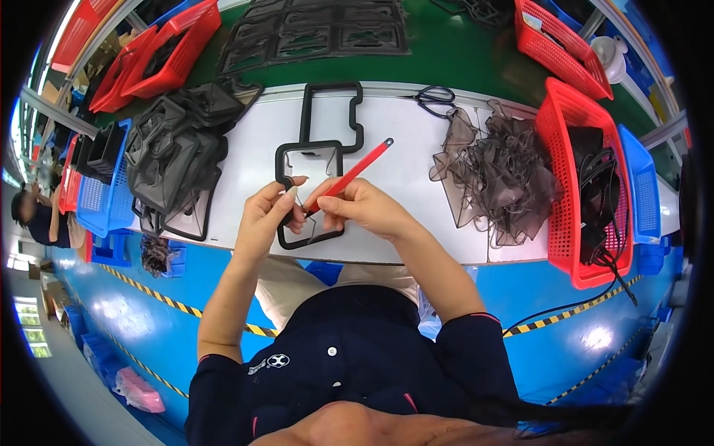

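A black frame [332,149] with a notched side lies at the table's front edge, between my hands. My right hand [359,208] is closed round a slim red-handled tool [362,165]; its handle slants up to the right and its tip points down inside the frame. My left hand [269,214] is closed over the frame's left side, thumb and forefinger pinched on what looks like a thin strip of grey mesh. Its lower fingers lie close to the tool's tip, which they partly hide. Just beyond, a second black frame [306,111] touches or overlaps the first.
Stacked grey mesh-covered frames [175,145] stand left, beside a blue basket [100,212]. To the right lie a heap of mesh scraps [494,175], dark-handled scissors [435,97] and a red basket [559,223] holding black cables. Mesh sheets [316,33] cover the green surface behind.
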Motion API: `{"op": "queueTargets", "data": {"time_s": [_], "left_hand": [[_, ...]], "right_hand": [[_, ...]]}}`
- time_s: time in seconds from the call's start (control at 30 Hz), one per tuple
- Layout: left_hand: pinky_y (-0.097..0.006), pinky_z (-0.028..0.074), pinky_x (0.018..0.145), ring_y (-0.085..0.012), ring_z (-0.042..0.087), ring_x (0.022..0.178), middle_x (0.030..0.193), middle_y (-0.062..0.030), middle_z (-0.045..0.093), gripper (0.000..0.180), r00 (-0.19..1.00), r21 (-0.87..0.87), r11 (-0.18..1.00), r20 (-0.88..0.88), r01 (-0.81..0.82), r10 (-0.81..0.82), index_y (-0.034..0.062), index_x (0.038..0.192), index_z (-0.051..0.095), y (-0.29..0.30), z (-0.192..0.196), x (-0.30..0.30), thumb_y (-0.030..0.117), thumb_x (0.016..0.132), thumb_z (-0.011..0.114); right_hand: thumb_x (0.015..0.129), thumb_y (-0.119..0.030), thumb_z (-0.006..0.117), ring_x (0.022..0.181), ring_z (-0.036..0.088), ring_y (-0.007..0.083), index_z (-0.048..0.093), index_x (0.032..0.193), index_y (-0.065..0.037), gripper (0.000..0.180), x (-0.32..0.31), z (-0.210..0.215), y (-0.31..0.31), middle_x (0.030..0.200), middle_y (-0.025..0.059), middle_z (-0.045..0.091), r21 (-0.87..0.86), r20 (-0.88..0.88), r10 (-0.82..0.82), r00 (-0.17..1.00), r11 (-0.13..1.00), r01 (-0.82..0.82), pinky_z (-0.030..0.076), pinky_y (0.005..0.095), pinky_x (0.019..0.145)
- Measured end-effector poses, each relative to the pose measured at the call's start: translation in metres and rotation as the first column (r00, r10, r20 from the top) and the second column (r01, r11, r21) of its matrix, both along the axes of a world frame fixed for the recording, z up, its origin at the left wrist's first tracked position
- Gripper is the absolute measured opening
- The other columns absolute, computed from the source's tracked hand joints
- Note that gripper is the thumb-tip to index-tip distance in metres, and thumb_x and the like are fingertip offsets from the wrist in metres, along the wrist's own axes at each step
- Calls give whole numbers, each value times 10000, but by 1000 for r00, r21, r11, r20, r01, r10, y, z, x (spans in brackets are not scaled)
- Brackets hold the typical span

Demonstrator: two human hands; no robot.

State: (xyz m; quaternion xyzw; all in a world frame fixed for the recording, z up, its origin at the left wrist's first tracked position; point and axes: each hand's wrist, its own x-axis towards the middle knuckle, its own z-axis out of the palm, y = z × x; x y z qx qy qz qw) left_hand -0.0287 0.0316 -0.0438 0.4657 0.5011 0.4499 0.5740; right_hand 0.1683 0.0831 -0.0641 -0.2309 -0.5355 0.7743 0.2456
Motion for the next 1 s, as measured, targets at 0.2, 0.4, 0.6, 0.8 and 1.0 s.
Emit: {"op": "queueTargets", "data": {"time_s": [0.2, 0.4, 0.6, 0.8, 1.0], "left_hand": [[-215, 432, 461, -102, 537, 481, 579, -36, 558, 308, 988, -76, 994, -138, -83, 72, -4, 1114, 560, -11, -15, -23, 235, 922, 533], [-222, 430, 467, -103, 539, 475, 567, -51, 577, 247, 956, -162, 975, -274, -155, 107, -1, 1043, 580, -19, -24, -33, 195, 895, 567], [-224, 431, 476, -104, 545, 472, 546, -64, 590, 210, 871, -168, 969, -485, -180, 78, -17, 968, 596, -27, -26, -40, 164, 862, 582], [-233, 434, 462, -109, 557, 464, 526, -85, 588, 192, 786, -165, 976, -618, -141, 9, -26, 909, 581, -27, -12, -37, 157, 851, 579], [-204, 420, 414, -90, 535, 438, 551, -77, 592, 218, 807, -228, 968, -588, -107, -50, -11, 912, 540, -22, -11, -51, 201, 883, 578]], "right_hand": [[917, -257, 560, 701, 603, 85, 565, 1037, 7, 290, 80, 6, 24, 973, 106, 630, -301, -354, -421, 835, 897, 325, 512, 196, 629], [934, -181, 528, 776, 648, 146, 537, 1031, 34, 237, 146, 9, 25, 969, 139, 620, -108, -231, -851, 472, 504, 857, 545, 230, 701], [902, -66, 533, 732, 658, 196, 624, 947, -13, 114, 177, 9, 26, 784, 133, 642, 919, -121, -992, -42, -128, 373, 502, 297, 660], [872, -73, 548, 736, 654, 292, 637, 870, 1, 116, 218, -8, 41, 820, 163, 660, 991, -113, -984, -137, -121, 57, 503, 364, 649], [849, -155, 609, 691, 623, 361, 627, 772, 3, 177, 248, -11, 39, 776, 173, 648, 995, 49, -972, -229, 66, -70, 478, 431, 609]]}}
